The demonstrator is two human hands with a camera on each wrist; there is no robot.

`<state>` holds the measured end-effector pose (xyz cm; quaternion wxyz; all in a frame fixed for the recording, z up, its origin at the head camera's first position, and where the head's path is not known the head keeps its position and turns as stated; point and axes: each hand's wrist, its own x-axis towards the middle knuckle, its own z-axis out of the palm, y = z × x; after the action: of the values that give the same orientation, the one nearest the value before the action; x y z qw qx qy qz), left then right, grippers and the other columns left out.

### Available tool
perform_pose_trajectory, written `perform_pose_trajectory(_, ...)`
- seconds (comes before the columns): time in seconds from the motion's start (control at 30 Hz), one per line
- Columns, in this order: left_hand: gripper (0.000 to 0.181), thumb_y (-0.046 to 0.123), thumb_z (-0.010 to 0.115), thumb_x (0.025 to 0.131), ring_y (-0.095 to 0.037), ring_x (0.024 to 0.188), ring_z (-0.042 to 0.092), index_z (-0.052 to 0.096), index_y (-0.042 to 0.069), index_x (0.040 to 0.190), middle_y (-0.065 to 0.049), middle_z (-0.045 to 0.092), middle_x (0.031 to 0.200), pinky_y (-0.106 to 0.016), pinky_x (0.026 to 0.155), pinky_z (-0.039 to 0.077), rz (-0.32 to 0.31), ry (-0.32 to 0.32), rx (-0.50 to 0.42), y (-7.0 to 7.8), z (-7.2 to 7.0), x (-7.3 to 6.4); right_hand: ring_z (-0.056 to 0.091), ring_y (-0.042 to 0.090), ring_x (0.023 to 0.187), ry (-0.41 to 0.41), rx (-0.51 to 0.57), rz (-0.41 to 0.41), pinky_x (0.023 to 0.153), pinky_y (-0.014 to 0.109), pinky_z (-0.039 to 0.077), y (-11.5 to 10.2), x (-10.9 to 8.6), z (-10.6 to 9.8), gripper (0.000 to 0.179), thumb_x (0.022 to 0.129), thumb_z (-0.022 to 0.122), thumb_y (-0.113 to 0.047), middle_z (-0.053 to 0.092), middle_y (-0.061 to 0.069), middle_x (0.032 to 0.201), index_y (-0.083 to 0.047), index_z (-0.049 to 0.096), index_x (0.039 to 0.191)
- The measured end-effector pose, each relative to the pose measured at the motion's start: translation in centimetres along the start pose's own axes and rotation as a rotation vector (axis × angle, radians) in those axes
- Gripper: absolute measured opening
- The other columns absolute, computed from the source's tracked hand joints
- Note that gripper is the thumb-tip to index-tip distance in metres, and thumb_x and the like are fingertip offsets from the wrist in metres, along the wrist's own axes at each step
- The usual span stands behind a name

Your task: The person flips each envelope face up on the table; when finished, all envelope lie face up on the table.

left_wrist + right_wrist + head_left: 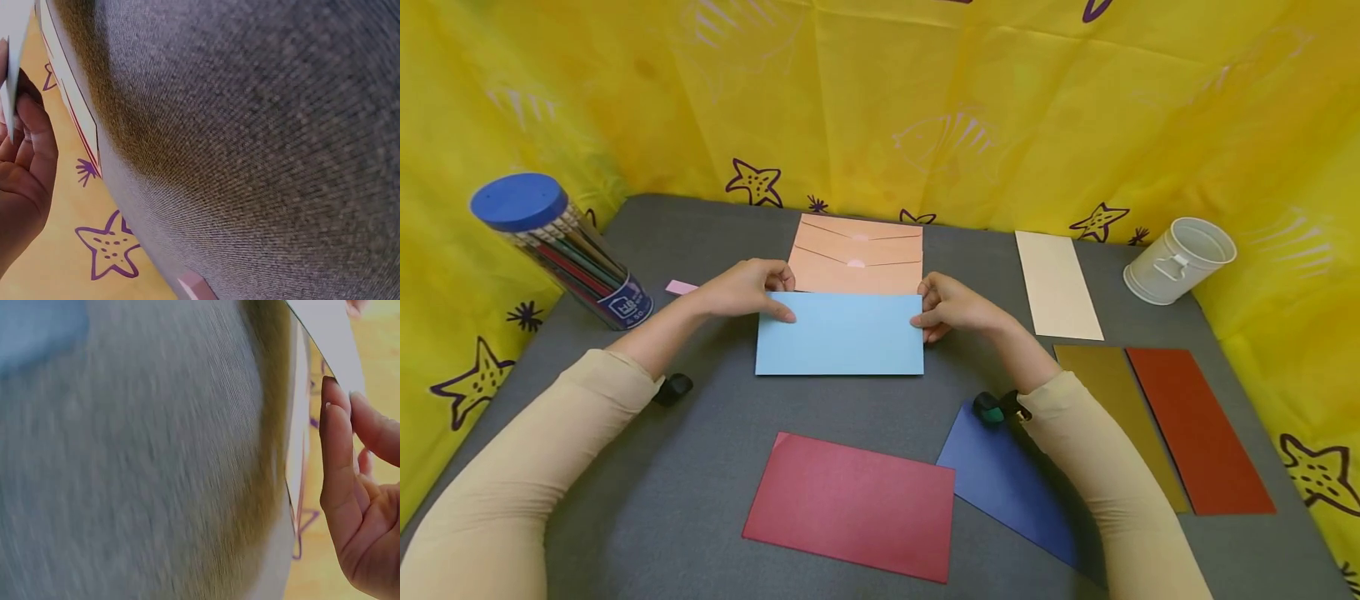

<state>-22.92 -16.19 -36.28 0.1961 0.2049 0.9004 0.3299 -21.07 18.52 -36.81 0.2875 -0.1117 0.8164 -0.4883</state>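
Both hands hold up a light blue envelope [842,337], its plain side facing me in the head view. My left hand [741,289] pinches the upper left corner, thumb in front and fingers behind. At the right edge, my right hand [953,307] grips the envelope between thumb and fingers. The right wrist view shows that hand [369,500] from the side, with the paper edge between its fingertips. Just behind the blue envelope lie overlapping peach envelopes [857,229], flaps showing; their lower part is hidden.
Nearer me lie a dark red envelope [850,504] and a blue envelope [1000,479]. At right are a cream envelope [1060,287], a gold envelope [1093,375], a red-orange envelope [1202,433] and a white metal pot [1165,267]. A pencil tub [572,250] and a pink block [681,287] stand left.
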Motion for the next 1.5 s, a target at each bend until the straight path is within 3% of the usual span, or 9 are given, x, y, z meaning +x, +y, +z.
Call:
perform_pose_trajectory(0.2, 0.04, 0.02, 0.079, 0.084, -0.025, 0.069, 0.057, 0.052, 0.003, 0.109, 0.001, 0.052, 0.069, -0.034, 0.069, 0.05, -0.06, -0.001, -0.195, 0.1, -0.5, 0.4, 0.065, 0.016, 0.06, 0.045, -0.007, 0.003, 0.064, 0.032, 0.061, 0.6, -1.0, -2.2, 0.035, 0.091, 0.066, -0.002, 0.058, 0.006, 0.077, 0.001, 0.039, 0.111)
perform_pose_trajectory(0.33, 0.035, 0.021, 0.075, 0.088, -0.027, 0.078, 0.064, 0.051, 0.002, 0.106, 0.004, 0.06, 0.07, -0.038, 0.079, 0.055, -0.085, 0.019, -0.298, 0.3, -0.6, 0.6, 0.066, 0.017, 0.062, 0.08, 0.023, 0.001, 0.066, 0.032, 0.061, 0.8, -1.3, -3.1, 0.039, 0.091, 0.066, -0.003, 0.058, 0.006, 0.079, 0.003, 0.037, 0.116)
perform_pose_trajectory(0.47, 0.029, 0.022, 0.071, 0.091, -0.027, 0.083, 0.064, 0.054, 0.001, 0.101, 0.002, 0.065, 0.08, -0.039, 0.082, 0.056, -0.091, 0.035, -0.359, 0.4, -0.7, 0.5, 0.068, 0.016, 0.063, 0.113, 0.044, -0.006, 0.067, 0.034, 0.062, 0.8, -1.5, -3.8, 0.041, 0.092, 0.065, -0.003, 0.058, 0.005, 0.079, 0.005, 0.037, 0.12)
perform_pose_trajectory(0.6, 0.028, 0.025, 0.067, 0.094, -0.026, 0.088, 0.066, 0.059, 0.002, 0.109, 0.004, 0.068, 0.087, -0.037, 0.086, 0.057, -0.099, 0.047, -0.379, 0.3, -0.9, 0.5, 0.068, 0.013, 0.064, 0.148, 0.075, -0.009, 0.067, 0.032, 0.062, 0.6, -1.8, -4.2, 0.036, 0.093, 0.064, -0.004, 0.055, 0.004, 0.08, 0.005, 0.042, 0.119)
perform_pose_trajectory(0.87, 0.025, 0.02, 0.069, 0.093, -0.013, 0.084, 0.066, 0.063, 0.004, 0.11, 0.008, 0.068, 0.089, -0.032, 0.088, 0.057, -0.125, 0.137, -0.507, -0.1, -1.1, 0.7, 0.068, 0.011, 0.07, 0.219, 0.115, -0.022, 0.076, 0.032, 0.062, 0.7, -2.1, -4.2, 0.023, 0.095, 0.065, -0.014, 0.062, -0.001, 0.078, 0.004, 0.054, 0.104)
perform_pose_trajectory(1.07, 0.011, 0.018, 0.073, 0.089, -0.013, 0.075, 0.063, 0.07, 0.013, 0.098, 0.005, 0.067, 0.081, -0.028, 0.078, 0.057, -0.093, 0.222, -0.643, -0.3, -1.3, 0.6, 0.064, 0.01, 0.064, 0.315, 0.248, -0.083, 0.071, 0.028, 0.061, 0.7, -2.2, -4.1, 0.01, 0.09, 0.071, -0.014, 0.062, -0.004, 0.07, -0.006, 0.065, 0.088)
perform_pose_trajectory(1.2, 0.004, 0.014, 0.075, 0.087, -0.011, 0.066, 0.064, 0.073, 0.014, 0.091, 0.005, 0.069, 0.078, -0.024, 0.069, 0.058, -0.069, 0.268, -0.729, -0.2, -1.4, 0.5, 0.066, 0.01, 0.061, 0.315, 0.315, -0.127, 0.065, 0.027, 0.061, 0.7, -2.2, -4.0, 0.007, 0.089, 0.072, -0.011, 0.069, -0.004, 0.068, -0.011, 0.07, 0.083)
perform_pose_trajectory(1.4, 0.008, 0.003, 0.071, 0.088, -0.011, 0.069, 0.071, 0.074, 0.01, 0.088, 0.001, 0.074, 0.077, -0.022, 0.068, 0.06, -0.018, 0.274, -0.833, -0.2, -1.4, 0.5, 0.074, 0.014, 0.068, 0.254, 0.341, -0.151, 0.069, 0.031, 0.062, 0.6, -2.6, -4.0, 0.004, 0.089, 0.071, -0.007, 0.076, -0.002, 0.075, -0.009, 0.074, 0.089)
perform_pose_trajectory(1.5, 0.015, -0.001, 0.064, 0.091, -0.012, 0.073, 0.073, 0.075, 0.009, 0.088, -0.001, 0.075, 0.079, -0.023, 0.071, 0.06, 0.008, 0.266, -0.851, -0.4, -1.4, 0.4, 0.075, 0.015, 0.074, 0.239, 0.313, -0.139, 0.072, 0.031, 0.062, 0.5, -2.7, -3.9, 0.016, 0.089, 0.07, -0.004, 0.077, -0.004, 0.079, 0.002, 0.073, 0.103)
